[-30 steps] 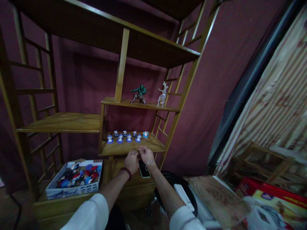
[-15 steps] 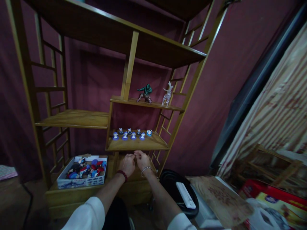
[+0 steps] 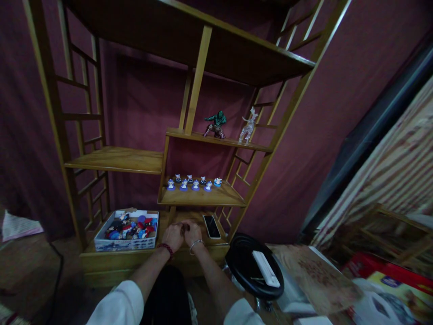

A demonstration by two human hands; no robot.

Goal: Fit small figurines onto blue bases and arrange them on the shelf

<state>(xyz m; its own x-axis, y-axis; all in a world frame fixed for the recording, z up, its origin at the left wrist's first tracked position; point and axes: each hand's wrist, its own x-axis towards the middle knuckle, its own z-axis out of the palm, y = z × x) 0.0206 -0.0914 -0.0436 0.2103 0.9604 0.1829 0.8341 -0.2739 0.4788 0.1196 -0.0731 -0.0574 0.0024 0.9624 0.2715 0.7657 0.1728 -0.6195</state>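
My left hand (image 3: 174,236) and my right hand (image 3: 193,233) meet above the bottom board of the wooden shelf unit. Both have their fingers closed, and a small dark spot shows between them; what they hold, if anything, I cannot make out. Left of them is a cardboard box (image 3: 126,244) filled with small red, blue and black figurines (image 3: 131,228). Above, on the small middle shelf (image 3: 203,197), several little figurines stand in two rows, the front ones on purple bases (image 3: 195,185). A phone (image 3: 212,226) lies to the right of my right hand.
A dark green crouching figure (image 3: 215,125) and a clear deer figurine (image 3: 248,126) stand one shelf higher. At the lower right is a round black stool (image 3: 240,253) bearing a white strip-shaped object (image 3: 266,269). A floral-patterned board (image 3: 314,275) lies beyond it.
The view has shifted, so the shelf unit sits further right and a little higher. My joined hands are lower relative to the shelf, and the phone has come into view beside them.
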